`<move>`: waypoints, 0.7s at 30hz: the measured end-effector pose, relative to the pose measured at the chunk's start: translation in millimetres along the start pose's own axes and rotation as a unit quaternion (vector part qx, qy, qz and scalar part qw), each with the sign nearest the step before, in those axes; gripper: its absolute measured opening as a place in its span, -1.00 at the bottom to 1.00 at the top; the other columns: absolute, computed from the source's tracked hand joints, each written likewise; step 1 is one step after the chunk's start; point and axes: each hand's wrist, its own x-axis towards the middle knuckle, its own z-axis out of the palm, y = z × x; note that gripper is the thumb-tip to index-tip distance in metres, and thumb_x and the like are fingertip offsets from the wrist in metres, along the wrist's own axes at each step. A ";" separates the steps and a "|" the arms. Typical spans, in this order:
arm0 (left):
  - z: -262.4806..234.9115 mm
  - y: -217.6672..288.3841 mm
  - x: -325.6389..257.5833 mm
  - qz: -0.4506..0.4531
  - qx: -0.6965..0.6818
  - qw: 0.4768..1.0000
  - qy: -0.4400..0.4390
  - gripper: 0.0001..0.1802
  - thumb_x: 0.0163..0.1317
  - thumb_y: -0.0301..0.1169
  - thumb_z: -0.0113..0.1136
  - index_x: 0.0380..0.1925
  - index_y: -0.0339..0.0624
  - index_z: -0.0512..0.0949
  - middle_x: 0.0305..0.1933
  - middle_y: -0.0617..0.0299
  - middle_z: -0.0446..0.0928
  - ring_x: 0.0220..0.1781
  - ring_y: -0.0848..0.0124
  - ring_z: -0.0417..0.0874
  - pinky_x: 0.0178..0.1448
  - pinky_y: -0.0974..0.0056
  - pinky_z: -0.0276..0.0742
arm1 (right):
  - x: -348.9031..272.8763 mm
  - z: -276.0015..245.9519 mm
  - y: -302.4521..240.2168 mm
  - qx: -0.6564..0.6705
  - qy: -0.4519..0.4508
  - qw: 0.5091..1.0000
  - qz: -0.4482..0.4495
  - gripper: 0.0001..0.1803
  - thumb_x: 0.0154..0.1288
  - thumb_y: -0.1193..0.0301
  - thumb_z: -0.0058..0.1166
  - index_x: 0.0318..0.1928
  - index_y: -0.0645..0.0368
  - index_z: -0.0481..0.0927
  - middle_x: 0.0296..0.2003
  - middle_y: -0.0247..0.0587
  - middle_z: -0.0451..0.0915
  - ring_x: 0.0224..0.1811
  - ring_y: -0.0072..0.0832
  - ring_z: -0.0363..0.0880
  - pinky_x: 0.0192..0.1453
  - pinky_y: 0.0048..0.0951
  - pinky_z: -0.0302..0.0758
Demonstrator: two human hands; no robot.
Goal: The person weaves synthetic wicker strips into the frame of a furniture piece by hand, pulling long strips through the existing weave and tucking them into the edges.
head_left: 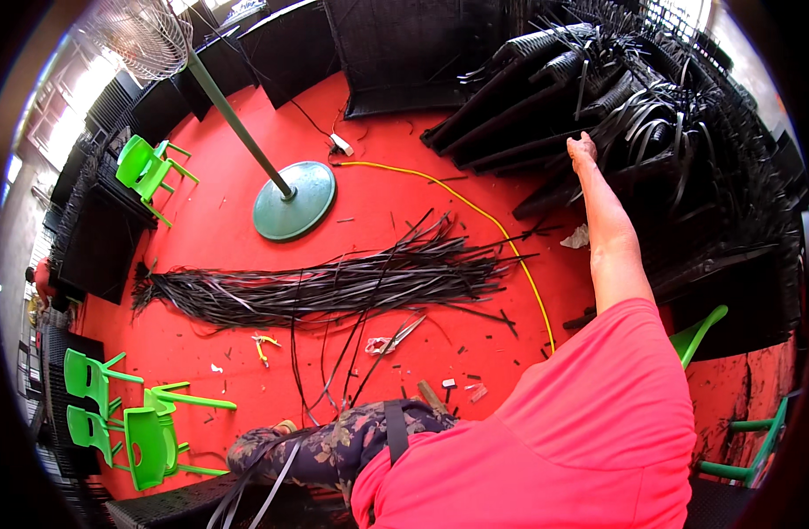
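My right hand (582, 150) is stretched out on a straight arm to the stack of black woven panels (501, 115) at the far right. Its fingers look closed against the loose ends of black plastic strips (638, 119) that stick out of the stack; whatever they grip is too small to make out. My left hand does not show. Across the floor in the middle lies a long bundle of black strips (334, 286). A few strips trail from it to my leg in floral trousers (334, 450), and paler strips (277, 485) hang beside it.
On the red floor (219, 203) lie yellow-handled pliers (263, 348), scissors (409, 331) and scraps. A fan's round green base (294, 201) stands beyond the bundle. A yellow cable (475, 207) curves to the right. Green chairs (149, 441) stand left; another person (43, 278) is far left.
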 end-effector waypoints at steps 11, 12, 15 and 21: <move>-2.2 12.6 0.5 -0.033 0.011 0.999 -0.012 -0.42 0.19 -0.16 0.07 0.09 -0.38 0.34 0.09 -0.12 0.39 0.12 0.00 0.39 0.21 0.08 0.28 | -72.3 -15.1 -10.6 0.244 0.110 0.960 0.085 -0.62 -0.05 0.42 0.18 -0.17 0.22 0.42 -0.48 -0.12 0.54 -0.57 -0.37 0.54 -0.52 -0.36 0.50; -0.2 11.8 0.8 -0.029 0.005 1.000 -0.005 -0.43 0.20 -0.16 0.06 0.08 -0.38 0.35 0.08 -0.12 0.40 0.11 0.00 0.40 0.19 0.09 0.29 | -71.7 -14.4 -3.3 0.292 0.046 0.952 0.075 -0.67 -0.03 0.45 0.18 -0.20 0.20 0.43 -0.50 -0.17 0.54 -0.60 -0.42 0.52 -0.56 -0.41 0.49; 4.1 7.3 -4.7 -0.027 0.004 1.000 0.012 -0.45 0.22 -0.16 0.04 0.05 -0.41 0.38 0.03 -0.12 0.42 0.07 0.00 0.43 0.15 0.10 0.32 | -119.5 13.6 -21.7 0.395 -0.127 0.906 0.081 -0.78 0.00 0.49 0.18 -0.29 0.13 0.47 -0.52 -0.31 0.52 -0.61 -0.54 0.49 -0.59 -0.53 0.49; 38.5 -19.9 -1.9 0.094 0.053 0.984 0.143 -0.49 0.27 -0.16 0.00 -0.02 -0.45 0.43 -0.06 -0.13 0.47 0.00 0.01 0.48 0.07 0.11 0.39 | -324.8 106.6 -101.7 0.531 -0.497 0.674 0.129 -0.89 0.13 0.48 0.16 -0.34 0.06 0.50 -0.44 -0.39 0.57 -0.46 -0.55 0.57 -0.33 -0.46 0.61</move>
